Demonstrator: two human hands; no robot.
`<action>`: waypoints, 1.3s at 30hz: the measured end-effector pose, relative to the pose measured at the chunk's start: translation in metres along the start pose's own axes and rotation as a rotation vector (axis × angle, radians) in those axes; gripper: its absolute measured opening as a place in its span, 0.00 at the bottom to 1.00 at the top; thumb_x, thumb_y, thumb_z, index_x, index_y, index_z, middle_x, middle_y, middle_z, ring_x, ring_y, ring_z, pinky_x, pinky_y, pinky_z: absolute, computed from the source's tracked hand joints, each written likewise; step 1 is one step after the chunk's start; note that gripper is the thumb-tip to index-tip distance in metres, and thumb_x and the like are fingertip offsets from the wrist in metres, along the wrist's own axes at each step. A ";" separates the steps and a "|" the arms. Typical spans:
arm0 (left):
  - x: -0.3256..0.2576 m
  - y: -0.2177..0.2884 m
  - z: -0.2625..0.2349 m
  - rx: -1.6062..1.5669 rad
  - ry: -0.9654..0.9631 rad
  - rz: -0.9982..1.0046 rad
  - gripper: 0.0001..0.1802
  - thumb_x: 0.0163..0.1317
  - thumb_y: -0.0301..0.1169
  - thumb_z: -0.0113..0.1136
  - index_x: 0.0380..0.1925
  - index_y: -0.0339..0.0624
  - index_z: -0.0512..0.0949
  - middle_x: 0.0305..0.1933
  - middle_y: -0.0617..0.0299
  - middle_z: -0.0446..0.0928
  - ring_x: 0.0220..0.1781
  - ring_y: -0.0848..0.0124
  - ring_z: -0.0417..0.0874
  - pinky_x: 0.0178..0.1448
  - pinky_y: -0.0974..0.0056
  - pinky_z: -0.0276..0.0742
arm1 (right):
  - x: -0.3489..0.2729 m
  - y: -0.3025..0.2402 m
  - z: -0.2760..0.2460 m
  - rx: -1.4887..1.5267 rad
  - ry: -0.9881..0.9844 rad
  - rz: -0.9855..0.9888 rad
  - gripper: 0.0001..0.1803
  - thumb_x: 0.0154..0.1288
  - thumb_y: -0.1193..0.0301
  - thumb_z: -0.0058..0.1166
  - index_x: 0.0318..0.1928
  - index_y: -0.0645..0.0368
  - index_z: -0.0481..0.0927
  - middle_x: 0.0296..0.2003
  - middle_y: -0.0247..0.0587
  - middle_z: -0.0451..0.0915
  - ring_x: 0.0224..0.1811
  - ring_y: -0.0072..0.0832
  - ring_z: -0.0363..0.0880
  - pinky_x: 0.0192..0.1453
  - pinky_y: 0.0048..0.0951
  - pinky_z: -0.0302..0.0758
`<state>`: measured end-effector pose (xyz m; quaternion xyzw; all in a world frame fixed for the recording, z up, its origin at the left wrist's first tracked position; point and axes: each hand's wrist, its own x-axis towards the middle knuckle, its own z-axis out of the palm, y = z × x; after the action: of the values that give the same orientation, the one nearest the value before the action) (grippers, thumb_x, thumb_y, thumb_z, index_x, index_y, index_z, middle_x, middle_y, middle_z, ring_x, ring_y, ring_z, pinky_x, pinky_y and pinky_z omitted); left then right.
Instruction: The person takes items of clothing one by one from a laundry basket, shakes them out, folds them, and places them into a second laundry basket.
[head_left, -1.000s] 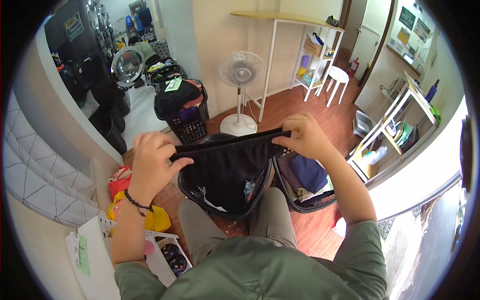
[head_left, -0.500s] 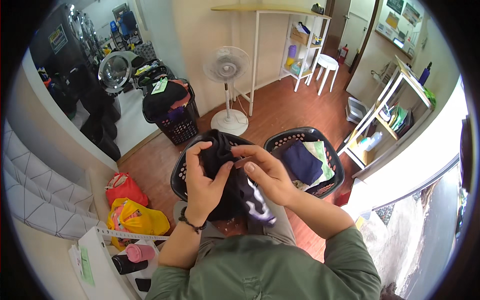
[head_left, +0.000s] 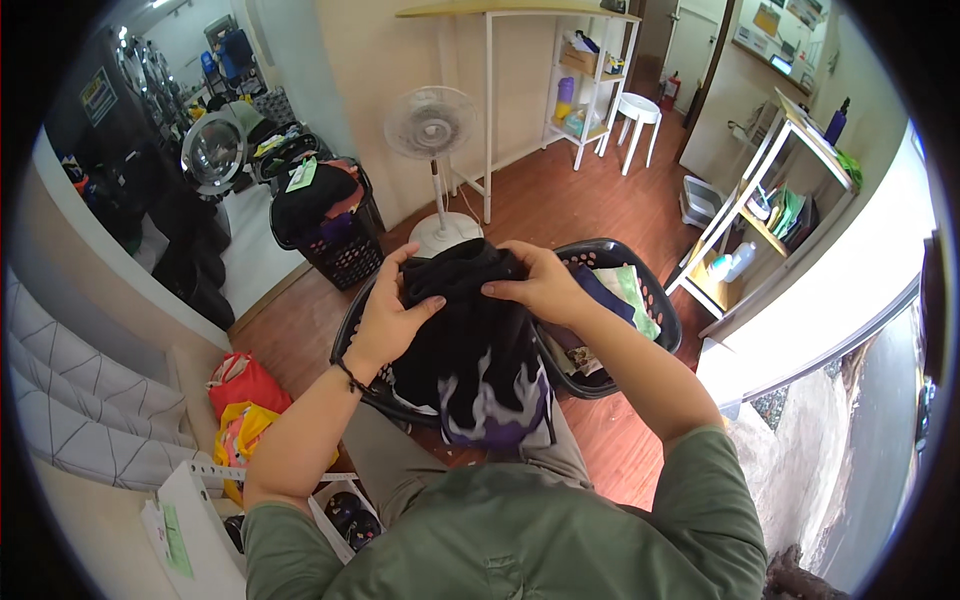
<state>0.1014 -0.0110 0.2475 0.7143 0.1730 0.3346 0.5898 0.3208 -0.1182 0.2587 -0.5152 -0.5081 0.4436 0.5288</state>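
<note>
Black garment [head_left: 475,325] was all bunched up midair
Patterned end hung at the near edge of the black basket [head_left: 348,325]; left hand [head_left: 388,318] and right hand [head_left: 542,288] each pinched the top, white fan [head_left: 432,125] stood past the far edge.

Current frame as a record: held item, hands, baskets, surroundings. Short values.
held item: black cloth garment, purple-and-white pattern near lower end
left hand: grips its upper left edge
right hand: grips its upper right edge
beneath garment: black plastic basket
to the right: second black plastic basket, with navy cloth, pale green cloth
background: white pedestal fan, round white stool
left: red bag, yellow bag
</note>
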 end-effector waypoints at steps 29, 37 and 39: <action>-0.131 -0.260 0.083 0.196 -0.089 -0.434 0.37 0.62 0.37 0.68 0.65 0.36 0.62 0.51 0.51 0.78 0.52 0.68 0.80 0.56 0.65 0.76 | -0.125 0.181 0.056 -1.110 -0.082 -0.023 0.46 0.50 0.52 0.67 0.70 0.45 0.65 0.71 0.54 0.60 0.74 0.49 0.57 0.70 0.54 0.61; -0.103 -0.174 0.025 -0.196 0.182 -0.703 0.26 0.69 0.30 0.58 0.65 0.42 0.65 0.43 0.55 0.82 0.38 0.73 0.83 0.44 0.69 0.78 | -0.081 0.201 -0.037 0.162 0.503 0.583 0.29 0.66 0.58 0.59 0.61 0.65 0.74 0.50 0.48 0.81 0.50 0.38 0.79 0.58 0.37 0.74; -0.128 -0.183 -0.010 -0.124 0.269 -0.663 0.23 0.68 0.31 0.59 0.62 0.41 0.69 0.41 0.56 0.80 0.41 0.72 0.82 0.45 0.69 0.78 | -0.069 0.139 -0.063 0.044 0.736 0.599 0.27 0.65 0.59 0.59 0.59 0.65 0.76 0.47 0.47 0.81 0.47 0.31 0.79 0.55 0.31 0.73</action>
<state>0.0305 -0.0410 0.0375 0.5318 0.4506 0.2259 0.6805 0.3846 -0.1818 0.1175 -0.7508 -0.1066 0.3749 0.5333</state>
